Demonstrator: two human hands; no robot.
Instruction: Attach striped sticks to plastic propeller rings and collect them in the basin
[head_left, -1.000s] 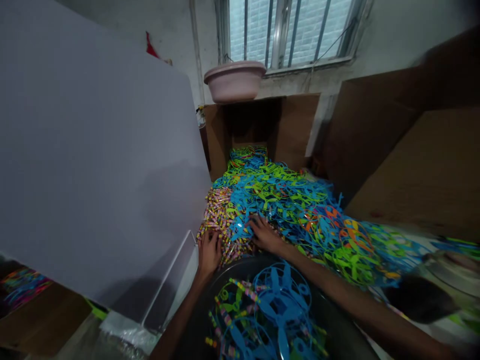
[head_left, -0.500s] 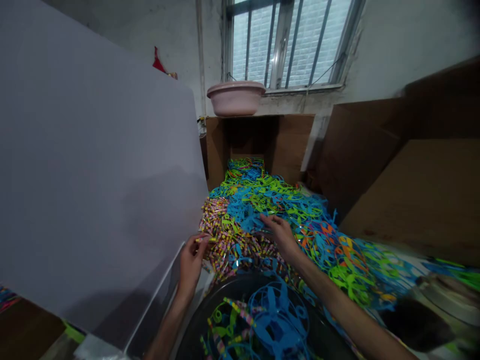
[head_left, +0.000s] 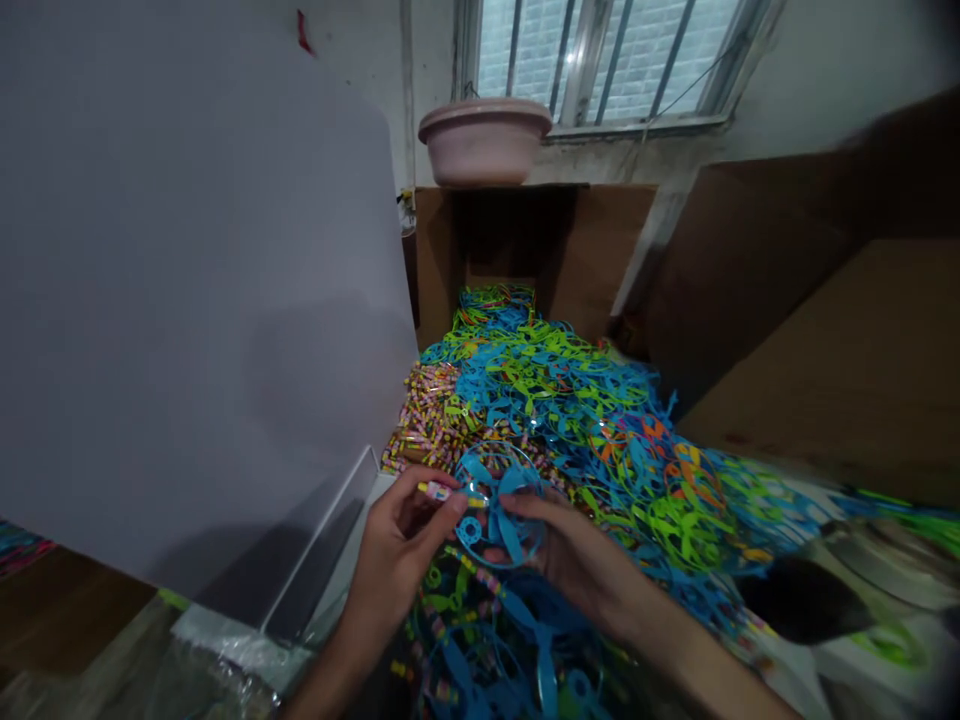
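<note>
A small pink and yellow striped stick [head_left: 436,491] is pinched between the thumb and fingers of my left hand [head_left: 401,545]. My right hand [head_left: 574,555] grips a blue ring with propeller-like blades [head_left: 514,485], thumb on top and fingers beneath. Both hands are close together, with the stick's end at the ring's left part. Below them is a dark tub holding blue and green rings [head_left: 544,640] and striped sticks. Behind the hands lies a heap of striped sticks [head_left: 427,420], beside a large pile of blue and green rings [head_left: 570,370].
A tall pale panel [head_left: 202,250] stands on the left. An open cardboard box [head_left: 607,240] is at the back, with a pink basin [head_left: 485,145] on top. More cardboard [head_left: 840,380] rises on the right. Clear plastic [head_left: 217,670] lies at the lower left.
My right hand has come back from the pile holding a blue ring. My left hand has moved slightly right, bringing the stick to the ring. The view has tipped downward.
</note>
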